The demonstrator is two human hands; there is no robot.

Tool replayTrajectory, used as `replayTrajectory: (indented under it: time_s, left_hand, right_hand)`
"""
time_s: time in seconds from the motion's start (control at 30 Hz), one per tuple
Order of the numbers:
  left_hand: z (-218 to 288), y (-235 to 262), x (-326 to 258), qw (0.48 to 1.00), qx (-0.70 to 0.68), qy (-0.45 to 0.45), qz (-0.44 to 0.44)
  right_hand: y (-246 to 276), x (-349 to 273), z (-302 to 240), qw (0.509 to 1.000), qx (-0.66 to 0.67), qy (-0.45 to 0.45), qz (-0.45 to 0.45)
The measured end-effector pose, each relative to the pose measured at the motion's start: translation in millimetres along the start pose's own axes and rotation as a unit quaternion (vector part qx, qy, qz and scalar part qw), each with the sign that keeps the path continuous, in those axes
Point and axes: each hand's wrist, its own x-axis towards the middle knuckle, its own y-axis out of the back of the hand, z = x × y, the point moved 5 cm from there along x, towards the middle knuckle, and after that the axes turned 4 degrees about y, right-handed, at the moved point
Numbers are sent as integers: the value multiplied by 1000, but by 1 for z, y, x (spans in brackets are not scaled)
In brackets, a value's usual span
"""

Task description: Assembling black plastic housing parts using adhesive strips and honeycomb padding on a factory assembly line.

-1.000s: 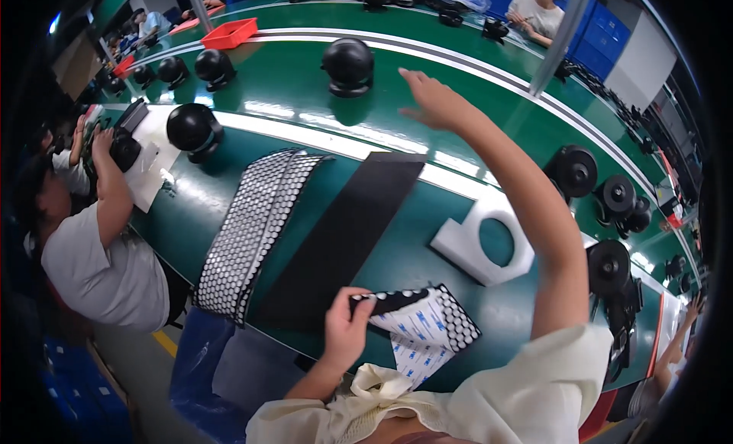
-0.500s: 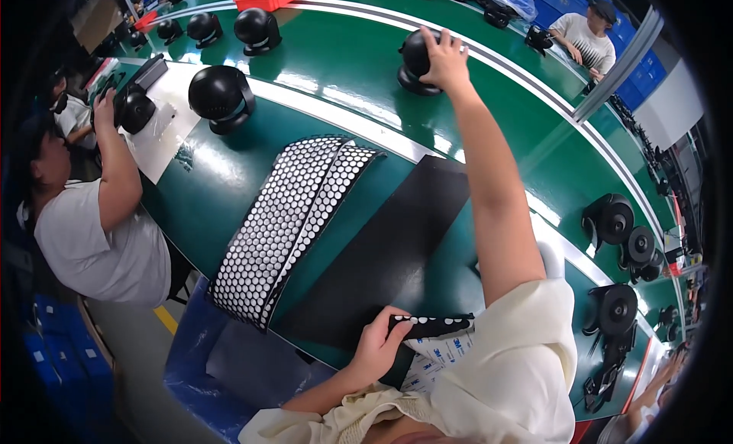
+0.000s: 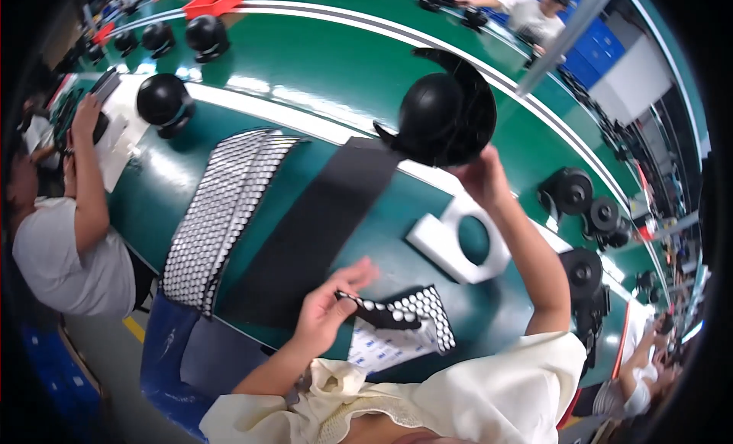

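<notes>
The right hand [image 3: 477,177] is raised above the green work surface [image 3: 321,54] and grips from below a glossy black rounded helmet shell [image 3: 443,119]; its fingers are closed on the lower rim, so the shell hangs in the air over the far side of the surface. The left hand [image 3: 328,310] is near the front edge and pinches, between thumb and fingers, a narrow black strip with white round dots [image 3: 378,314], which lies over a small sheet of the same dotted material [image 3: 416,322].

I judge that the step in hand is to bring the shell to the work place. The next move seems to call for setting it in the white foam block with a round hole [image 3: 458,242], which lies on the surface just below the right hand.

A long matte black mat [image 3: 313,230] and a long sheet with many white dots [image 3: 221,211] lie side by side, running toward the front edge. Another smooth black helmet shell [image 3: 163,100] stands near the far left corner.
</notes>
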Motion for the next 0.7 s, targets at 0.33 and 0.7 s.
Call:
replayTrajectory:
  time_s: [0.33, 0.7]
  left_hand:
    - [23, -103, 85, 968, 140, -157, -134]
    - [-9, -108, 145, 940, 218, 90, -247]
  right_hand:
    - [48, -121, -34, 989, -96, -98, 52]
    - [74, -162, -31, 856, -485, 159, 81]
